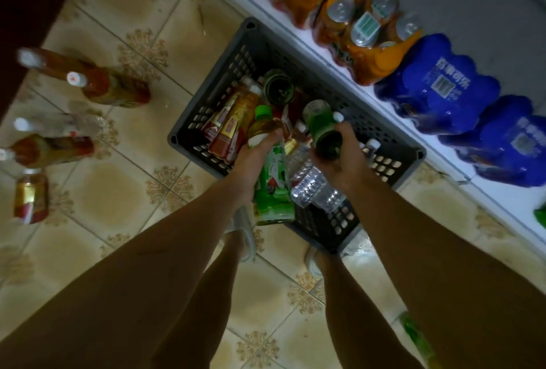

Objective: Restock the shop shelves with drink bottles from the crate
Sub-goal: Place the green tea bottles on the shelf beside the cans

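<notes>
A grey plastic crate point(236, 52) stands on the tiled floor against the low white shelf point(298, 40). It holds several drink bottles lying jumbled: red-labelled tea bottles point(227, 129), a clear water bottle point(313, 185), a dark green bottle point(279, 88). My left hand point(254, 159) grips a green-capped tea bottle point(261, 123) over the crate's middle. My right hand point(342, 156) grips a green bottle point(320, 126) beside it. Another green-labelled bottle point(273, 191) lies under my left wrist.
Shrink-wrapped packs fill the shelf: orange can packs point(363, 29) and blue packs point(437, 85). Several red-labelled bottles point(115, 88) and a can point(31, 197) stand on the floor at the left. My feet in pale shoes point(246, 235) are just below the crate.
</notes>
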The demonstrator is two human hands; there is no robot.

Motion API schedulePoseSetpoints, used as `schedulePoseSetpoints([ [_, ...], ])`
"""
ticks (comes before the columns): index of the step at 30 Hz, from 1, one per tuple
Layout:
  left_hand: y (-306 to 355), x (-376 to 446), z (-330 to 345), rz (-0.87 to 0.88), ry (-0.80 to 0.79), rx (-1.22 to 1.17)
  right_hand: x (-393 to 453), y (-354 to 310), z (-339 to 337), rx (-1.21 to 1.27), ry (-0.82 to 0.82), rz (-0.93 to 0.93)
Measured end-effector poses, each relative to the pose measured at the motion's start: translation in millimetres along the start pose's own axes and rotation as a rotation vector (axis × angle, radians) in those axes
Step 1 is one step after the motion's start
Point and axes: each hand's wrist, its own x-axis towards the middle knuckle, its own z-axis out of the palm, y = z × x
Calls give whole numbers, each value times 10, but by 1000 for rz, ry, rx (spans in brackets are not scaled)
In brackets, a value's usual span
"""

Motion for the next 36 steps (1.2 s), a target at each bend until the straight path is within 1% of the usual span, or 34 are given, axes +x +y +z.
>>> schedulePoseSetpoints([
  [3, 19, -336, 104, 15, -27, -32, -673, -35, -167, 79, -138, 79],
  [8, 147, -1448, 416, 8, -86, -44, -1966, -221, -389, -95, -260, 187],
  [13, 358, -2717, 619, 44, -143, 11, -3285, -434, -529, -251, -300, 215],
  [16, 446, -3378, 756, 44, -217, 9, -3934, -514, -596, -288, -410, 215],
  [20, 481, -4109, 875, 95, -268, 22, -4636, -618, -536, -430, -537, 82],
  [24, 577, -4656, 916, 164, -325, 88, -5139, -598, -459, -556, -471, -78],
  [26, 628, -4860, 908, 199, -364, 114, -5334, -552, -398, -628, -484, -134],
  [32, 753, -5248, 636, 283, -437, 176, -5798, -243, -159, -725, -476, -330],
  [36, 741, -5383, 501, 309, -509, 187, -5901, 54, -5, -703, -324, -516],
])
